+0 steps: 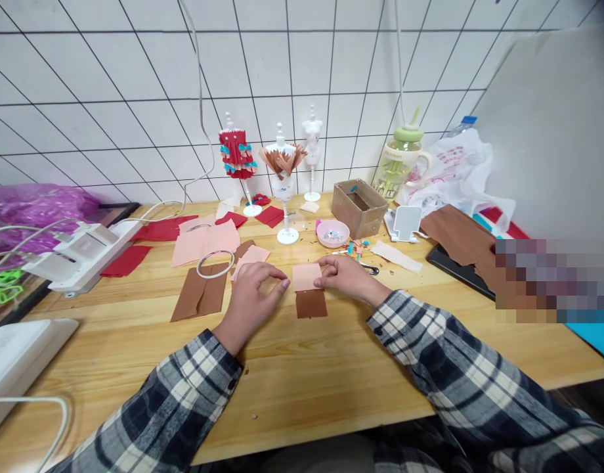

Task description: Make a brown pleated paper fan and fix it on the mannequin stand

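Observation:
My right hand (pixel 348 278) pinches the right edge of a small pale-pink paper square (pixel 306 276) between thumb and fingers. A brown paper square (pixel 312 305) lies just below it on the table, its upper edge meeting or tucked under the pink one. To the left, my left hand (pixel 257 292) hovers with thumb and curved forefinger slightly apart, nothing visible between them. Beside that hand are larger brown paper pieces (pixel 194 301), a white ring (pixel 199 266) and pale-pink paper sheets (pixel 203 243).
Behind stand mini mannequins: one in red (pixel 233 154), one with brown paper petals (pixel 282 161), one bare white (pixel 312 135). A pink bowl (pixel 333 242), cardboard box (pixel 360 217), phone stand (pixel 405 225) and green-lidded jug (pixel 399 161) are right. A power strip (pixel 85 256) lies left.

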{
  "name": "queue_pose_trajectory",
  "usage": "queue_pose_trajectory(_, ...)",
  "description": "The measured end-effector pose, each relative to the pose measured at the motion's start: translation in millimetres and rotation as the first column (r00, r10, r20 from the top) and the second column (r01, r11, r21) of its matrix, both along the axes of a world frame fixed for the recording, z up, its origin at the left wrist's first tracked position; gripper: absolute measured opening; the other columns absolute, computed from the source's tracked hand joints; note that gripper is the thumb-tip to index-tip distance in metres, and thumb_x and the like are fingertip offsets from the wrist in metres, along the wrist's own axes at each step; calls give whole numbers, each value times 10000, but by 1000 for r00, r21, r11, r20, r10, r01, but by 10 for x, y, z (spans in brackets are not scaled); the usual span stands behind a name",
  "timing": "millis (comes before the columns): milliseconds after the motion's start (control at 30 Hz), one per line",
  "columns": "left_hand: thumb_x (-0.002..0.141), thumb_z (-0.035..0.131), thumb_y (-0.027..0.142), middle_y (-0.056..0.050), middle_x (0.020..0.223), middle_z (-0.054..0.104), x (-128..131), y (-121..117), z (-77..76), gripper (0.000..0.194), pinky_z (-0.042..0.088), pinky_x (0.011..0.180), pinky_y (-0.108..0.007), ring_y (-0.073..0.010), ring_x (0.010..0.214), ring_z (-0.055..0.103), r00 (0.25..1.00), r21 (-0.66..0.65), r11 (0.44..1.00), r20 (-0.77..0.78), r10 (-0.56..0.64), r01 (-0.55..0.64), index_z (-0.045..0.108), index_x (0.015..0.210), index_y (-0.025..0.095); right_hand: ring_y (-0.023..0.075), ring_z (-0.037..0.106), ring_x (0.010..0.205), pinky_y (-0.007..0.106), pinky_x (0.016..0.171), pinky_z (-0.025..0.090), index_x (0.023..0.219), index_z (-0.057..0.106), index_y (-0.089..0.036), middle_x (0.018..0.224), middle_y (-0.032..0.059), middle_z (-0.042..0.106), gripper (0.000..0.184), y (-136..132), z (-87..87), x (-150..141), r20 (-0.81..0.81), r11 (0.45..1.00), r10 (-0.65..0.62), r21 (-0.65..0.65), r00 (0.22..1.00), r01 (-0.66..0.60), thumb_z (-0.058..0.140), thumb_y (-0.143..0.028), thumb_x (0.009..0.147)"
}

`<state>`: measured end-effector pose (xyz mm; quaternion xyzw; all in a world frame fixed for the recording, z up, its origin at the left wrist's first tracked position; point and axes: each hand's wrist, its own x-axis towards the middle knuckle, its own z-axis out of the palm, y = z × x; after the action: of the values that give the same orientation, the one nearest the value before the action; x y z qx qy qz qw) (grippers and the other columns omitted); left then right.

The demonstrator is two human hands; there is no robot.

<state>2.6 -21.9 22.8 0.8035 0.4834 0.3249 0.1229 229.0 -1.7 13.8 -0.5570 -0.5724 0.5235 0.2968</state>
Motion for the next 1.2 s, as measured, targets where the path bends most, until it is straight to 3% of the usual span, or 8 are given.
queue_pose_trajectory(33,907,563,349,-50,905,702,1,-29,33,190,449,879,-398,-214,913,604,990,42,993,-88,-107,111,683,881,204,105,571,569,218,585,420,906,624,-151,606,-53,627,277,5,-5,22,-14,999,-12,-31,1000,11,753,-124,662)
queue_pose_trajectory(100,938,517,316,-53,974,704,24,-100,78,211,456,840,-371,-206,915,593,893,14,929,-283,-350,369,691,1014,225,91,519,515,214,542,391,750,584,-156,557,-63,587,224,7,-14,52,-58,997,-23,-75,998,19,775,-161,634)
queue_pose_trajectory(167,955,484,311,-75,1069,687,73,-174,87,252,459,830,-374,-218,949,580,793,-40,885,-428,-434,463,673,1096,222,79,489,510,206,526,364,666,564,-154,546,-67,563,255,1,-16,62,-90,997,-26,-79,996,19,804,-213,599)
queue_pose_trajectory(333,985,422,311,-75,1089,666,168,-269,60,280,443,860,-402,-233,999,563,716,-115,887,-548,-432,447,657,1114,228,73,473,532,200,514,324,626,571,-154,570,-67,556,333,-22,7,38,-100,996,-38,-88,994,29,840,-329,537)
queue_pose_trajectory(633,977,448,287,-70,1048,691,152,-271,108,273,431,843,-377,-219,974,592,732,-153,884,-508,-454,442,644,1152,215,102,557,595,219,591,401,620,590,-163,605,-51,601,253,-4,-14,37,24,998,-16,-67,1000,18,814,-264,563)
queue_pose_trajectory(1067,967,458,262,-60,1089,680,133,-255,82,263,441,882,-388,-218,1002,577,734,-156,873,-486,-475,462,659,1135,237,100,553,601,213,569,387,668,606,-171,633,-47,607,165,15,-30,41,228,1000,10,19,974,-15,749,-253,663)
queue_pose_trajectory(1200,924,527,296,-85,1193,621,124,-257,80,263,448,920,-424,-251,1070,548,757,-139,880,-462,-463,454,660,1144,241,107,559,612,223,571,382,679,633,-170,641,-40,616,161,21,-86,57,306,996,34,70,952,-58,737,-292,692)
